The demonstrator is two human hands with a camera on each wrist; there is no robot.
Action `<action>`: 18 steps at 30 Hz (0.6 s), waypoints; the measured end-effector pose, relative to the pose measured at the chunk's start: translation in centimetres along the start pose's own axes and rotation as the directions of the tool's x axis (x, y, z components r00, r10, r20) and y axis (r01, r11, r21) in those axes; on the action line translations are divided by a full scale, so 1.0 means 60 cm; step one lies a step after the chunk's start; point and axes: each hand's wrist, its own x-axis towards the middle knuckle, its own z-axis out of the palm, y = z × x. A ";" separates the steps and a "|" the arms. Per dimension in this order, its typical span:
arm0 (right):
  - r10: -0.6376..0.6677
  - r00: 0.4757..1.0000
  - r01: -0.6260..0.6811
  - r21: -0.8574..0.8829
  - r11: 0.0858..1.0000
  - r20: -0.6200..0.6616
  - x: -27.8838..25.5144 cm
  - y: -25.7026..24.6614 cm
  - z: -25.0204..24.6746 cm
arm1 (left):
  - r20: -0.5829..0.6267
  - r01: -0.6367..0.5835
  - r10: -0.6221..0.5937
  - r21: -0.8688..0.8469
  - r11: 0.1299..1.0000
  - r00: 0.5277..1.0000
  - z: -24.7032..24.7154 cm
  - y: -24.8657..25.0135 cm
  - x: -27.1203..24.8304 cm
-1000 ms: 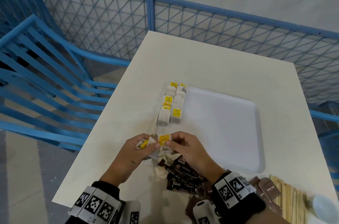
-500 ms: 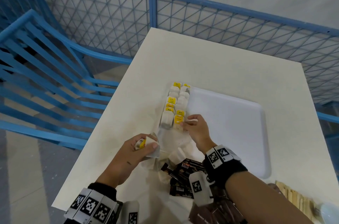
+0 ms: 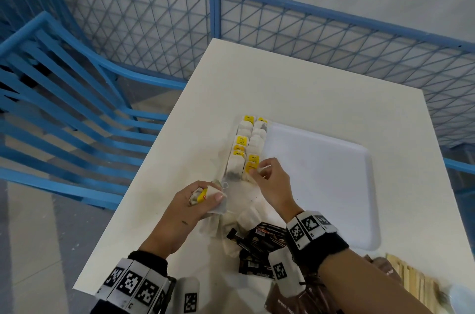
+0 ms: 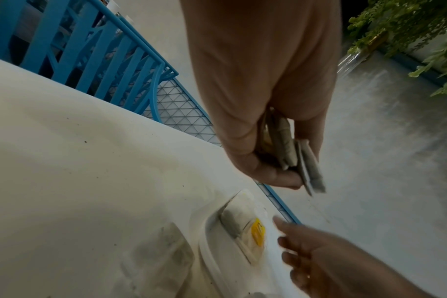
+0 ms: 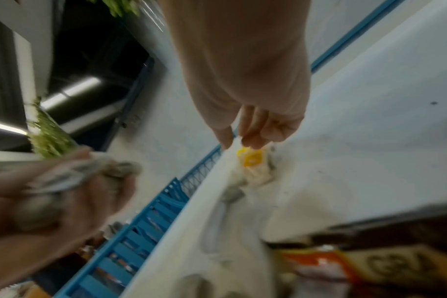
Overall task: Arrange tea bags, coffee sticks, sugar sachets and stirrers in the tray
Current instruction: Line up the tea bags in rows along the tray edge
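Note:
A white tray [image 3: 321, 185] lies on the white table [image 3: 308, 87]. Two rows of tea bags [image 3: 246, 144] with yellow tags run along its left edge. My right hand [image 3: 257, 172] pinches a tea bag [image 3: 250, 167] at the near end of the right row; the right wrist view shows its yellow tag [image 5: 251, 158] just below the fingertips. Near the tray's front left corner, my left hand [image 3: 203, 196] grips a few tea bags [image 4: 293, 153]. More loose tea bags [image 3: 236, 221] and dark coffee sticks [image 3: 259, 244] lie between my wrists.
Brown sachets [image 3: 290, 301] and wooden stirrers [image 3: 416, 285] lie at the table's near right, beside a white cup [image 3: 462, 301]. A blue chair [image 3: 64, 97] stands left of the table, and blue mesh fencing [image 3: 257, 18] runs behind it.
My right hand moved away from the left hand and forward to the tray's right row with a tea bag. The left hand stayed in place with its tea bags.

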 end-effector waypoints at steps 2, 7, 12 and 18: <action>-0.039 0.993 0.035 0.036 0.999 0.111 -0.022 -0.021 0.000 | -0.020 -0.015 0.015 -0.010 1.000 1.000 0.001 0.001 -0.001; -0.129 0.877 0.001 0.266 0.964 0.462 -0.087 -0.064 -0.006 | -0.049 -0.046 0.044 -0.045 0.998 0.998 0.006 0.004 -0.004; -0.140 0.832 -0.043 0.314 0.948 0.536 -0.106 -0.067 -0.001 | -0.094 -0.087 0.086 -0.004 0.996 0.992 0.010 0.005 -0.009; -0.156 0.889 -0.047 0.426 0.903 0.430 -0.113 -0.057 -0.004 | -0.155 -0.084 0.097 0.084 0.993 0.983 0.006 0.004 -0.017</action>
